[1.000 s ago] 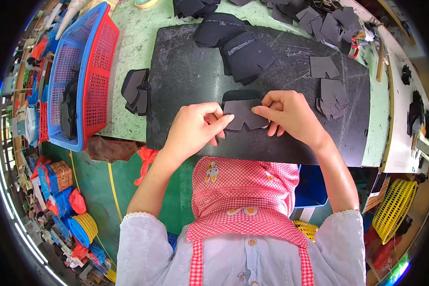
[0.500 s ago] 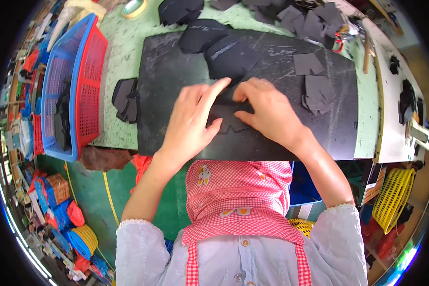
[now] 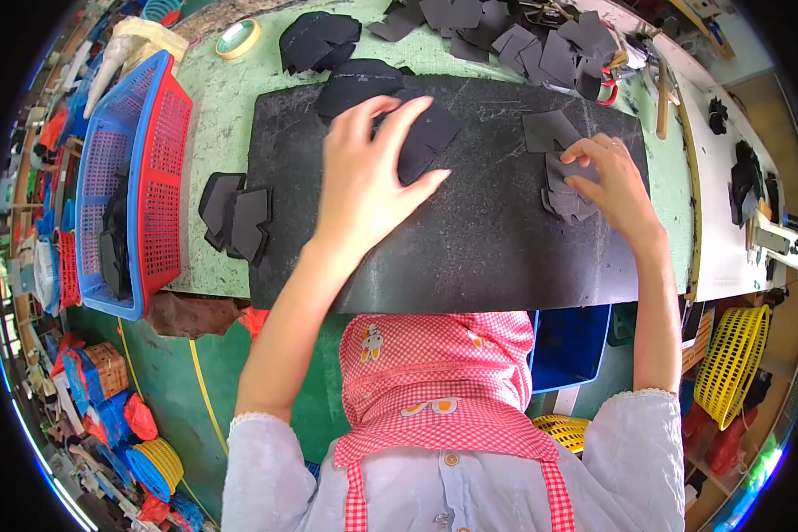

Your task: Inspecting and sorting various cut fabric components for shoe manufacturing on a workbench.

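My left hand (image 3: 363,168) hovers with thumb and fingers apart over the black shaped pieces (image 3: 433,142) on the dark cutting mat (image 3: 470,257); it holds nothing that I can see. At the right of the mat, my right hand (image 3: 614,182) has its thumb and index finger bent together at a dark grey notched piece (image 3: 559,170), on top of a small pile. Just behind that pile lies another flat grey piece (image 3: 545,131). A rounded black stack (image 3: 355,82) is partly hidden behind my left hand.
A blue and red plastic basket (image 3: 161,168) stands at the left. Grey pieces (image 3: 239,217) lie by the mat's left edge. Along the back are a tape roll (image 3: 238,39), a black stack (image 3: 317,43), many loose grey pieces (image 3: 514,44) and red-handled scissors (image 3: 608,91).
My hands have parted. The right moved from the middle of the mat to the pile at right; the left shifted slightly. The grey notched piece between them no longer shows there.
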The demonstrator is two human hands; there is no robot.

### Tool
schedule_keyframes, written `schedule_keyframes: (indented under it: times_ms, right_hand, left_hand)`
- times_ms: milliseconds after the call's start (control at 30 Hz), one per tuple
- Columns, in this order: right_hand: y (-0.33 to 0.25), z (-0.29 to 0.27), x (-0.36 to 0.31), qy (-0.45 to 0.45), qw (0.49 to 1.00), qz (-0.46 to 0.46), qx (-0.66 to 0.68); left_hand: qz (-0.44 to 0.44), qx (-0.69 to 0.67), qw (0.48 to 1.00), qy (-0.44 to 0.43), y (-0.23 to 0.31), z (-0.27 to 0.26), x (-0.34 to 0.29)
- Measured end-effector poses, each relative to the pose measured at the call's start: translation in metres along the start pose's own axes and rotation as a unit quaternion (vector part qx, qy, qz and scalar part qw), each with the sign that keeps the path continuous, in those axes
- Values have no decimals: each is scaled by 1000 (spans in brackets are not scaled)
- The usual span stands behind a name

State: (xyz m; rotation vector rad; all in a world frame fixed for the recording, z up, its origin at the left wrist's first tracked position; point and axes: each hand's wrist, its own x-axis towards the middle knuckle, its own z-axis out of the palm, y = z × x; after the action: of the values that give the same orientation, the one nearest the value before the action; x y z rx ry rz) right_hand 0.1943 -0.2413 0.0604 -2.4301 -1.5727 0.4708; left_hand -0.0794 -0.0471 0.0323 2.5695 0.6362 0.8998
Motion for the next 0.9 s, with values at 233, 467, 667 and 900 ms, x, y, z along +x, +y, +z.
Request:
schedule_keyframes:
  times_ms: [233, 467, 667, 900]
  right_hand:
    - [1, -6, 5, 15, 999, -50, 6]
    - [-5, -12, 11, -56, 989, -4, 137]
    - [18, -3, 14, 14, 989, -142, 28]
    - [-2, -5, 7, 25, 992, -113, 43]
  left_hand:
    - [35, 29, 999, 15, -19, 35, 13]
    - [10, -11, 1000, -25, -26, 30, 15]
    - [21, 32, 999, -6, -24, 37, 11]
    - [-45, 1, 998, 53, -29, 33, 19]
